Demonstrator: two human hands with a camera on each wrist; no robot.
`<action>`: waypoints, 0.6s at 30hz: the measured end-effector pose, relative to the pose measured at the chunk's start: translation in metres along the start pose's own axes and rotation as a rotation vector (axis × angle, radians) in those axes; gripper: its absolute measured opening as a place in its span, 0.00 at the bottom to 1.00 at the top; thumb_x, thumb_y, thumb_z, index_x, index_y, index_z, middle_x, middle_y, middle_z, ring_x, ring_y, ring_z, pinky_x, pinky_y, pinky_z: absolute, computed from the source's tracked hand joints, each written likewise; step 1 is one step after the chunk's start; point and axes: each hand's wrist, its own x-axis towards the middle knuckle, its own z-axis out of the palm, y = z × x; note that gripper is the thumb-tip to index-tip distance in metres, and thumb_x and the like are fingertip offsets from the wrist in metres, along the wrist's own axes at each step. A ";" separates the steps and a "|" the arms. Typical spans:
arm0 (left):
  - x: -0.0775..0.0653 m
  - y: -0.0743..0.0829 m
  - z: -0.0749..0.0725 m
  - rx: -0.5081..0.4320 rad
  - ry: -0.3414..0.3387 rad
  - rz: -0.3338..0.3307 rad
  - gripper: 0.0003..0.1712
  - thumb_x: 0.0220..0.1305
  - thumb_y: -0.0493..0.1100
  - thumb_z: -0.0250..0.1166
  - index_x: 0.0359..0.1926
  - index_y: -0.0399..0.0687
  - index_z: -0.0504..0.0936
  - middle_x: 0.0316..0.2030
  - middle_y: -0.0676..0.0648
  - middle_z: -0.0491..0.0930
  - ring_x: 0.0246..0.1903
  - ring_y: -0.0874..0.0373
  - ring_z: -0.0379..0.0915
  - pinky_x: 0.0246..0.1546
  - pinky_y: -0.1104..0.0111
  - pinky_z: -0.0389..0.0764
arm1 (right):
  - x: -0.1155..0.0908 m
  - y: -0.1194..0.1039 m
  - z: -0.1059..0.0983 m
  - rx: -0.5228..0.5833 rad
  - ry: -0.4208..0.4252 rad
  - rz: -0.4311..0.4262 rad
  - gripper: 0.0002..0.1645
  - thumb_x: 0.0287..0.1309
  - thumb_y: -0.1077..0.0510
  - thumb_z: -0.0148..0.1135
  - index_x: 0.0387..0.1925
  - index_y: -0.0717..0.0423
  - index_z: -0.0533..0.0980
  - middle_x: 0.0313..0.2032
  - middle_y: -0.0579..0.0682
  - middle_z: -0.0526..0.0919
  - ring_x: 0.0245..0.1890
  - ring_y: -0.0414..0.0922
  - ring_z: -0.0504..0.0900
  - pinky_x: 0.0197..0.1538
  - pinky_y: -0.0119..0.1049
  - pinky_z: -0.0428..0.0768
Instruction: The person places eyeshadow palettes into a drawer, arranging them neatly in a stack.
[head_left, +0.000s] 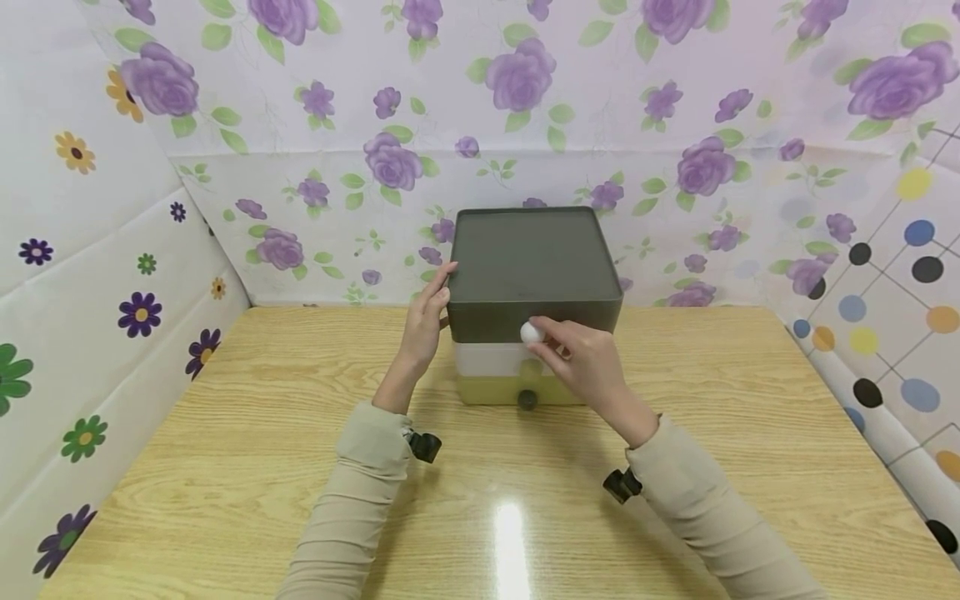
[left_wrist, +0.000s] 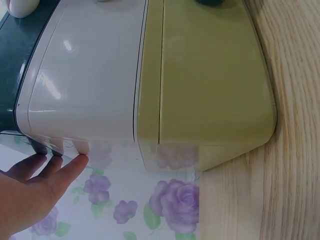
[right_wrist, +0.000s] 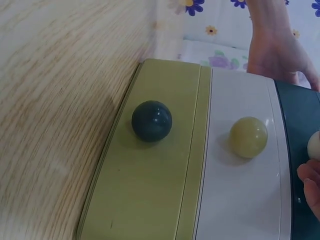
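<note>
A small three-drawer storage box (head_left: 534, 258) stands toward the back of the table, its top and upper drawer dark green. Below come a white drawer (left_wrist: 90, 75) and a yellow-green drawer (left_wrist: 215, 75). My right hand (head_left: 592, 362) pinches the round white knob (head_left: 531, 332) of the upper drawer between thumb and fingers. At the box's left side, my left hand (head_left: 423, 329) rests its extended fingertips against the wall. In the right wrist view, the middle drawer has a yellowish knob (right_wrist: 248, 137) and the bottom one a dark knob (right_wrist: 151, 121). All three drawers look closed.
The wooden table (head_left: 247, 467) runs around the box and in front of it. Behind rises a floral-patterned sheet (head_left: 315, 217), with a flower-printed sheet (head_left: 112, 367) on the left and a dotted one (head_left: 885, 333) on the right.
</note>
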 end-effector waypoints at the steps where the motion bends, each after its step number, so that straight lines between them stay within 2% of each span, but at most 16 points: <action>1: 0.001 -0.004 -0.001 -0.002 0.001 0.004 0.30 0.66 0.44 0.39 0.68 0.39 0.55 0.69 0.43 0.47 0.66 0.51 0.45 0.54 0.43 0.59 | 0.000 0.000 0.000 0.004 0.000 0.000 0.18 0.40 0.62 0.71 0.37 0.63 0.80 0.22 0.52 0.82 0.16 0.41 0.77 0.20 0.31 0.74; 7: 0.001 -0.016 -0.008 0.029 -0.024 0.004 0.30 0.69 0.51 0.39 0.70 0.48 0.53 0.69 0.48 0.48 0.66 0.54 0.45 0.54 0.44 0.60 | -0.002 -0.001 -0.011 0.032 0.004 0.044 0.20 0.39 0.61 0.72 0.39 0.63 0.80 0.23 0.53 0.82 0.19 0.43 0.79 0.22 0.33 0.76; 9: -0.003 -0.015 -0.011 0.063 -0.022 -0.011 0.31 0.69 0.51 0.39 0.70 0.49 0.52 0.69 0.47 0.50 0.66 0.52 0.48 0.55 0.47 0.62 | -0.005 0.000 -0.019 0.048 0.009 0.061 0.20 0.43 0.57 0.71 0.40 0.64 0.80 0.23 0.54 0.82 0.20 0.45 0.79 0.22 0.35 0.76; 11: -0.007 -0.021 -0.017 0.097 -0.012 -0.013 0.30 0.69 0.52 0.40 0.70 0.50 0.52 0.68 0.48 0.52 0.65 0.53 0.51 0.55 0.50 0.63 | -0.009 0.002 -0.028 0.059 0.016 0.070 0.22 0.49 0.51 0.67 0.40 0.64 0.80 0.24 0.55 0.82 0.21 0.46 0.79 0.22 0.36 0.76; 15: -0.021 -0.018 -0.027 0.223 0.016 0.000 0.31 0.67 0.51 0.44 0.69 0.47 0.54 0.67 0.45 0.55 0.63 0.48 0.55 0.54 0.49 0.63 | -0.019 0.010 -0.048 0.036 0.023 0.078 0.33 0.56 0.38 0.54 0.41 0.65 0.80 0.25 0.57 0.82 0.21 0.47 0.80 0.22 0.37 0.76; 18: -0.031 -0.016 -0.036 0.349 0.020 0.031 0.32 0.66 0.49 0.46 0.69 0.45 0.55 0.67 0.44 0.54 0.63 0.44 0.54 0.53 0.46 0.63 | -0.030 0.019 -0.066 -0.015 0.007 0.112 0.30 0.54 0.41 0.58 0.41 0.65 0.80 0.26 0.57 0.83 0.22 0.48 0.80 0.22 0.39 0.76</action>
